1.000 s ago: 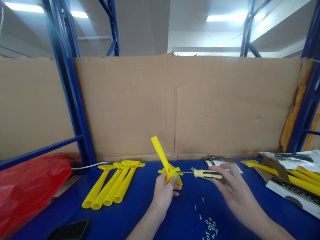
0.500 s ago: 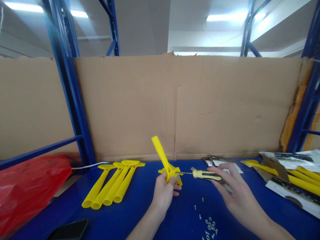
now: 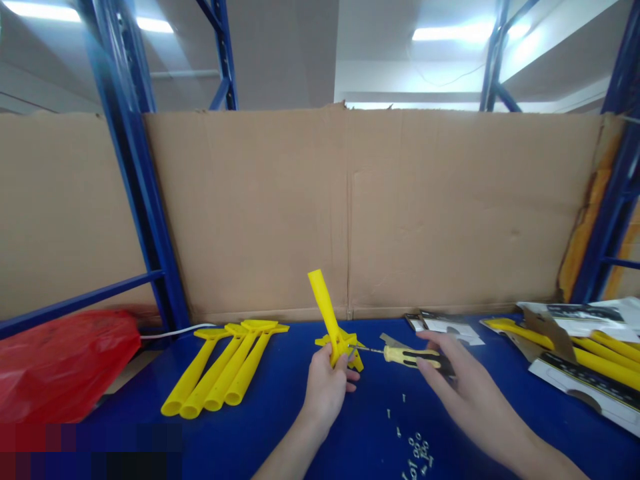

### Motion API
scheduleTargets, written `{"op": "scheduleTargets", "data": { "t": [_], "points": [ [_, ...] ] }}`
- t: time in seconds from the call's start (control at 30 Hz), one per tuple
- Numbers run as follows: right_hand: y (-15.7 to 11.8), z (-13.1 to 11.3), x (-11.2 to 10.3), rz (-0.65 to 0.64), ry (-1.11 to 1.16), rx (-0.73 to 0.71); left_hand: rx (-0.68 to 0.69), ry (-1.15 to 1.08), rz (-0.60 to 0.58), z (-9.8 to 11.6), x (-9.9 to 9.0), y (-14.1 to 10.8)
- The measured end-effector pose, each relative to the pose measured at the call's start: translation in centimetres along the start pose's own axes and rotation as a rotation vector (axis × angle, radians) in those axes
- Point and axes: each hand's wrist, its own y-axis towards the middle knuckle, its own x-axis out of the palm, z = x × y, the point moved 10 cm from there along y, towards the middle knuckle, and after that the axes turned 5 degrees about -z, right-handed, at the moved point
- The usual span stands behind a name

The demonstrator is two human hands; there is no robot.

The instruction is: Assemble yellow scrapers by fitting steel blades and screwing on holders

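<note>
My left hand (image 3: 327, 383) is closed around the base of a yellow plastic piece (image 3: 324, 307), whose tube points up and slightly left. My right hand (image 3: 463, 387) grips the end of a screwdriver (image 3: 407, 356) with a pale yellow and black handle. Its thin shaft points left, and the tip is at the yellow piece's base, next to my left fingers. Small screws and nuts (image 3: 419, 450) lie scattered on the blue table (image 3: 365, 427) between my forearms.
Several yellow tubes with flared ends (image 3: 245, 367) lie side by side at left. Beyond them is a red plastic bag (image 3: 65, 367). On the right are packages (image 3: 585, 387) with more yellow parts. A cardboard wall (image 3: 260, 213) stands behind, between blue metal posts.
The screwdriver handle has tilted a little lower at its right end, and my right hand has shifted with it. The yellow piece's tube stands slightly more upright.
</note>
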Motion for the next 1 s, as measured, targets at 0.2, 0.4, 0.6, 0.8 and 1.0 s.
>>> {"op": "scheduleTargets", "data": {
  "t": [0.2, 0.4, 0.6, 0.8, 1.0],
  "points": [
    [-0.3, 0.2, 0.8, -0.039, 0.174, 0.017, 0.006, 0.036, -0.005, 0.0, 0.1, 0.1],
    [-0.2, 1.6, -0.2, 0.055, 0.200, 0.215, 0.039, 0.098, -0.049, 0.2, 0.6, 0.0],
    [-0.5, 1.7, 0.8, 0.054, 0.315, 0.195, 0.025, 0.102, -0.023, 0.2, 0.3, 0.0],
    [-0.3, 1.6, 0.8, 0.017, 0.309, 0.195, 0.012, 0.110, -0.014, 0.3, 0.3, -0.3],
    [-0.5, 1.6, 1.0, -0.023, 0.300, 0.343, 0.049, 0.124, -0.040, 0.3, 0.4, -0.2]
  ]
}}
